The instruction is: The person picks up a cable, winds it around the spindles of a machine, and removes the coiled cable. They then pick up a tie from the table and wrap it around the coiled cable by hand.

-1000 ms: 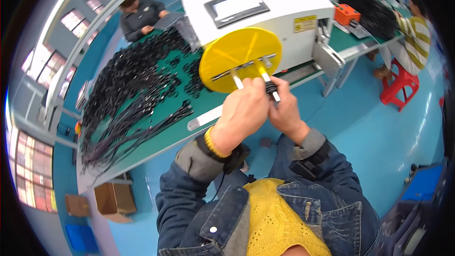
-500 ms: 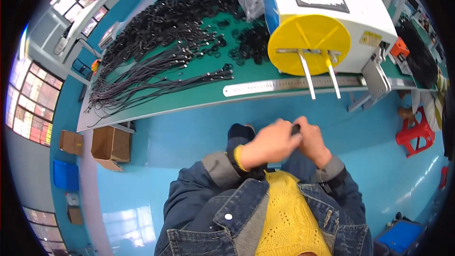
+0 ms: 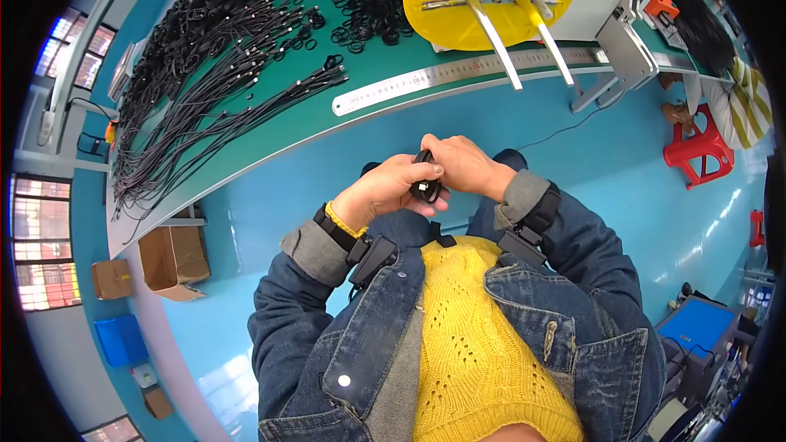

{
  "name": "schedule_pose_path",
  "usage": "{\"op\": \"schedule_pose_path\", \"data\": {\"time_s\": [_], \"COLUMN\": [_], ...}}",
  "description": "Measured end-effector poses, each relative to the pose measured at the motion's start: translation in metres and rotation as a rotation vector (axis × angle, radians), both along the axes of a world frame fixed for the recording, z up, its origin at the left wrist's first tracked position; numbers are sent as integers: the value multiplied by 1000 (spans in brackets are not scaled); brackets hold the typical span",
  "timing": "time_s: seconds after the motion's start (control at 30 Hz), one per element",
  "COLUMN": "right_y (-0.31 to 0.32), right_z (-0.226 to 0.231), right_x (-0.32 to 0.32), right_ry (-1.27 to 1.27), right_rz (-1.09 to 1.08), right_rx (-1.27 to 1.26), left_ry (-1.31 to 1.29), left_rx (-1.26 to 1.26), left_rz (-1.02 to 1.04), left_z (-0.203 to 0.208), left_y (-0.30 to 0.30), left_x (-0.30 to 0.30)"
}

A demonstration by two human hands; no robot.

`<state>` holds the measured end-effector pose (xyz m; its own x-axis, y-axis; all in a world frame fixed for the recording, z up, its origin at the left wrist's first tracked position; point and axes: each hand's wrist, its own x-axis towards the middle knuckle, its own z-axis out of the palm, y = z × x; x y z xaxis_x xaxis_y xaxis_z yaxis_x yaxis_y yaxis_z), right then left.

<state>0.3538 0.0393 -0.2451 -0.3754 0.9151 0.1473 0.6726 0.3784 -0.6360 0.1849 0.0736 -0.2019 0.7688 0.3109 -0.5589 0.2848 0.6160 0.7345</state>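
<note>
Above the floor, in front of the table, my two hands meet around a small coiled black cable [image 3: 426, 188] with a pale connector end showing. My left hand [image 3: 391, 183] is closed on the coil, its thumb across the top and its fingers underneath. From the other side my right hand [image 3: 468, 165] pinches the upper end of the same coil. On the green table [image 3: 270, 119] lie long loose black cables [image 3: 176, 147], their connector ends pointing toward the middle. Behind them is a big heap of black coiled cables [image 3: 192, 20], beside several small black loops [image 3: 368, 12].
A white winding machine [image 3: 602, 12] with a yellow disc [image 3: 438, 12] and two metal rods overhangs the table edge, behind a steel ruler [image 3: 393, 92]. A red stool [image 3: 700, 147] stands at right beside a person's striped clothing [image 3: 747, 102]. Cardboard boxes [image 3: 176, 258] sit at left.
My hands have turned so the coil shows between them, where before it was mostly hidden. The head view has shifted, and the co-worker at the far side has left the picture.
</note>
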Motion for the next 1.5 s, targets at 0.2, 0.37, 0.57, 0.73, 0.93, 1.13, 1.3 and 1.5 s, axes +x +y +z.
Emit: {"op": "schedule_pose_path", "data": {"time_s": [0.2,0.37,0.57,0.73,0.93,1.13,1.3,1.5], "right_y": [-2,-7,0,-4,-6,2,4,15], "right_z": [28,5,1,19,13,1,-4,27], "right_x": [1,6,5,17,-12,-19,-24,-25], "right_ry": [-323,176,130,353,172,111,168,305], "right_rz": [139,75,54,-41,22,29,98,152], "right_rx": [-95,-75,-192,-220,163,284,64,27], "left_ry": [132,-81,-169,-187,-216,-338,-385,-353], "left_rx": [-149,-173,-207,-237,-206,-376,-317,-249], "left_rz": [-102,4,-67,231,460,421,444,433], "left_z": [-21,-8,-59,-58,-51,-58,-67,-79], "left_y": [3,-15,-5,2,-7,-3,-4,6], "left_x": [-4,6,-7,-15,-1,-9,-12,-35]}}
